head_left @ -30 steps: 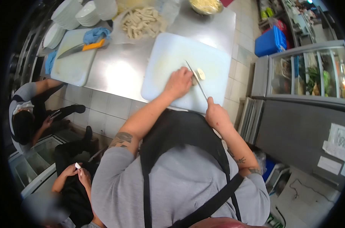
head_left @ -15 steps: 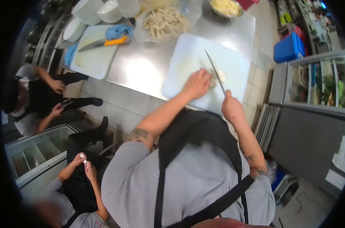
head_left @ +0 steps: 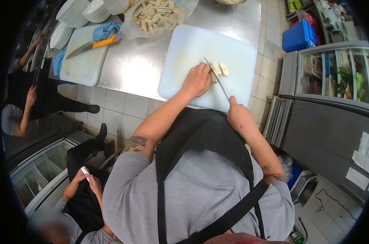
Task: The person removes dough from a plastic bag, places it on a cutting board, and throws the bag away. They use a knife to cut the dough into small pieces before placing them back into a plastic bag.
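Note:
A white cutting board [head_left: 184, 44] lies on the steel table near its front edge. My right hand [head_left: 239, 116] is wrapped round the handle of a long knife [head_left: 222, 84], whose blade points up and to the left across the board. Left of the blade, my left hand [head_left: 197, 80] presses with bent fingers on a pale piece of food [head_left: 213, 76], mostly hidden by the fingers and the blade. Pale cut slices [head_left: 224, 69] lie just beyond and to the right of the blade.
A plastic bag of pale strips [head_left: 156, 17] is behind the board. To the left lies a second board [head_left: 80, 67] with an orange-handled knife [head_left: 93, 45] and blue cloth, near stacked white plates [head_left: 72, 14]. Two other people are at the left.
The whole view has shifted, so the board sits further up and left. More slices lie separated beside the blade. Both hands keep their holds. The upper person at left has changed posture.

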`<action>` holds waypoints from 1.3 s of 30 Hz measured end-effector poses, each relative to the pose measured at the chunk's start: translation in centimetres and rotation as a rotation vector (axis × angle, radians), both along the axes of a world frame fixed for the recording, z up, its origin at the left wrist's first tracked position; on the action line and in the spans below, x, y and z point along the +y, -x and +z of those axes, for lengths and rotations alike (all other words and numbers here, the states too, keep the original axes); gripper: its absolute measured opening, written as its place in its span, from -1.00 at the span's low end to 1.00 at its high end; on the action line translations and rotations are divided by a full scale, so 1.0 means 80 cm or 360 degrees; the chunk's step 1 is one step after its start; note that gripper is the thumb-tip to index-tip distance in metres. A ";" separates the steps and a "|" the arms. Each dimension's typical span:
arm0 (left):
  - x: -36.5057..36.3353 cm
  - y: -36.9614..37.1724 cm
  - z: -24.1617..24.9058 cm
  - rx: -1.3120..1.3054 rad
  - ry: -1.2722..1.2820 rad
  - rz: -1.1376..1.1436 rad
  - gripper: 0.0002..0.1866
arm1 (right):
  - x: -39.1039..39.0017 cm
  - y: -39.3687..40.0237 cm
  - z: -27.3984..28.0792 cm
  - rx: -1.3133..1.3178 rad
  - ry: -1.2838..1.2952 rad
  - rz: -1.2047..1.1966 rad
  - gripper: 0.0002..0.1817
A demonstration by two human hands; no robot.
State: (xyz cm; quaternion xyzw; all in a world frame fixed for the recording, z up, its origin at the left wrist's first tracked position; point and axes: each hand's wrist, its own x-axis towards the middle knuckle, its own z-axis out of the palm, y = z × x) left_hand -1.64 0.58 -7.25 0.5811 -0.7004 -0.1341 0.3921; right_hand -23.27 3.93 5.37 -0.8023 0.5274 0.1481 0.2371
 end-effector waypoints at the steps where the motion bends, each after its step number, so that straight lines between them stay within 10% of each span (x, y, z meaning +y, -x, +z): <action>1: 0.000 0.000 0.000 -0.0002 -0.0006 0.0000 -0.81 | -0.005 -0.003 -0.018 -0.0042 0.0013 0.0004 -0.68; 28: 0.013 -0.009 -0.011 -0.0045 -0.0044 0.0015 -0.82 | -0.028 0.002 -0.058 -0.0105 0.0005 0.0122 -0.75; 39: 0.028 -0.010 0.043 -0.0541 0.0067 -0.0445 -0.43 | -0.020 0.013 -0.077 -0.0295 0.0217 0.0004 -0.60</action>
